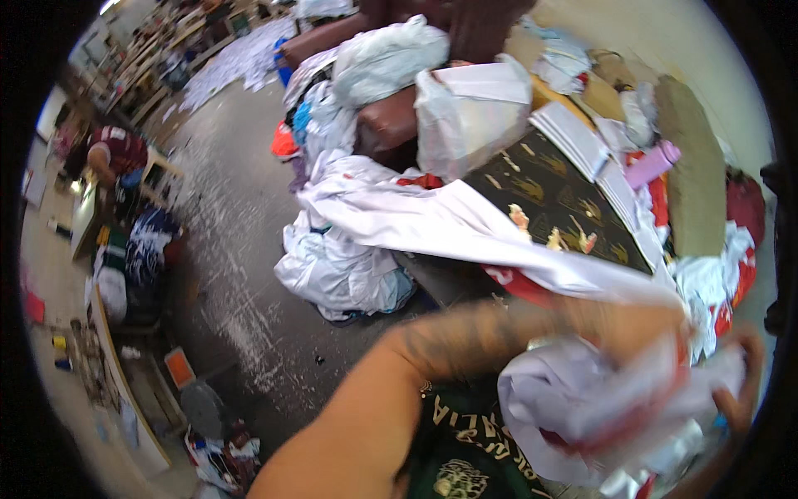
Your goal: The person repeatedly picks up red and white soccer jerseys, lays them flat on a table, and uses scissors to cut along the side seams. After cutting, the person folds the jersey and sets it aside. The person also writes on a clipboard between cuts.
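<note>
My left arm reaches across the lower middle to my left hand (644, 333) at the right, which is smeared by motion against a bunched white and red cloth (565, 399); its fingers cannot be made out. My right hand (736, 387), at the right rim, grips the same cloth. A long white fabric (440, 216) stretches from a pile on the left across a dark patterned surface (507, 179) toward my hands. Small pale scraps and white folded pieces (565, 137) lie on that surface.
A brown armchair (386, 125) bears white sacks (470, 108). A garment heap (332, 274) sits on the grey floor (224, 208). An olive cushion (690, 166) and pink bottle (652, 162) stand right. Another person (112, 154) works at a bench at left.
</note>
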`<state>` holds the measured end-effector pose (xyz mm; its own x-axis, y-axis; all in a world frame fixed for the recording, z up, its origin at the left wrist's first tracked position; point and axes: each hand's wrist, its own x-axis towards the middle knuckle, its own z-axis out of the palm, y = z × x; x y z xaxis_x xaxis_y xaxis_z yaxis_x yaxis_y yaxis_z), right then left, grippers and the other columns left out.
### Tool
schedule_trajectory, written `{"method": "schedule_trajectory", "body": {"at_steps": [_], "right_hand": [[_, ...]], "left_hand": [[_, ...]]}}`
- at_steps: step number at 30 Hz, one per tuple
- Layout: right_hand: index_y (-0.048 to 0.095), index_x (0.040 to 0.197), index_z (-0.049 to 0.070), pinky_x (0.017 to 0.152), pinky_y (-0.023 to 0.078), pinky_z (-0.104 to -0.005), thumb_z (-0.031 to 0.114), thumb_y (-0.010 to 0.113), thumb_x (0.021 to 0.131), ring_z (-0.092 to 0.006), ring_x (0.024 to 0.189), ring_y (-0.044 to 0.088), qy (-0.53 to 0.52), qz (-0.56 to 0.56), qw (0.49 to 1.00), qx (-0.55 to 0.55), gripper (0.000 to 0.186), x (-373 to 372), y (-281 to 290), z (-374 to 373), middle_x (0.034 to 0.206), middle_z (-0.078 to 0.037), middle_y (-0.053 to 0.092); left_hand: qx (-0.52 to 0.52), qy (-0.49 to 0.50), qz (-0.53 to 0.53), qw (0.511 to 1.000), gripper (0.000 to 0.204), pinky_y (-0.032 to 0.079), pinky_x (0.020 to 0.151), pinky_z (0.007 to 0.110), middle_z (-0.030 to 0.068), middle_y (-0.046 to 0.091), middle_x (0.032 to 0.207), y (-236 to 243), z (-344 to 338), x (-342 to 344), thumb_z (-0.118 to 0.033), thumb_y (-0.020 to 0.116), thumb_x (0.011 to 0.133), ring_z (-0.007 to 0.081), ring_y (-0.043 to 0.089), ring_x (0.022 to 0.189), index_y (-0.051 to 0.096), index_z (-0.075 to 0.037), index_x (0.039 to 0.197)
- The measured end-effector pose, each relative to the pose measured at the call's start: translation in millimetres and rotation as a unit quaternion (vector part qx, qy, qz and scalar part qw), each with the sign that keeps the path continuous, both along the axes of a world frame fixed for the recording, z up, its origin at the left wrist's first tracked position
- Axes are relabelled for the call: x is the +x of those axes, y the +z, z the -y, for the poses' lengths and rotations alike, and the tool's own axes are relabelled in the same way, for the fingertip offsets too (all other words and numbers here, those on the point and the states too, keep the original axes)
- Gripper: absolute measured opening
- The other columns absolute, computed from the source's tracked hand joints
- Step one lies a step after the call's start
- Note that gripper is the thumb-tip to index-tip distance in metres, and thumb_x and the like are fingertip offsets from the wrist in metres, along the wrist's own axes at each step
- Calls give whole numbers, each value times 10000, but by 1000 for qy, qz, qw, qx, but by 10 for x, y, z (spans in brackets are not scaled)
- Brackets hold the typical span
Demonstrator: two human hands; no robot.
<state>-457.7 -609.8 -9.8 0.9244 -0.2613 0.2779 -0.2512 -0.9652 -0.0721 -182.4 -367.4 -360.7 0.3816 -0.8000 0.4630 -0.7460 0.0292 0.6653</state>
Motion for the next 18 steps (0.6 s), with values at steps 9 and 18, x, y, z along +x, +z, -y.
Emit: {"method": "schedule_trajectory", "body": {"at_steps": [9, 18], "right_hand": [[660, 1335, 9, 1074, 486, -393, 199, 574, 1078, -328, 1213, 638, -264, 267, 835, -403, 330, -1783, -179, 2338, 1326, -188, 693], [664, 1320, -39, 911, 519, -294, 143, 566, 1101, -131, 1028, 648, -274, 370, 811, 360, 301, -2731, -3529, 1224, 1137, -45, 706]], "left_hand": [[-228, 404, -24, 886, 419, 529, 982, 368, 154, 700, 1247, 614, -4224, 2890, -228, 632, 991, 243, 674, 1131, 649, 3, 1340], [325, 303, -138, 885, 660, 414, 1186, 474, 288, 526, 1502, -1623, -5460, 137, -132, 717, 903, 441, 491, 1417, 494, 16, 1506]]}}
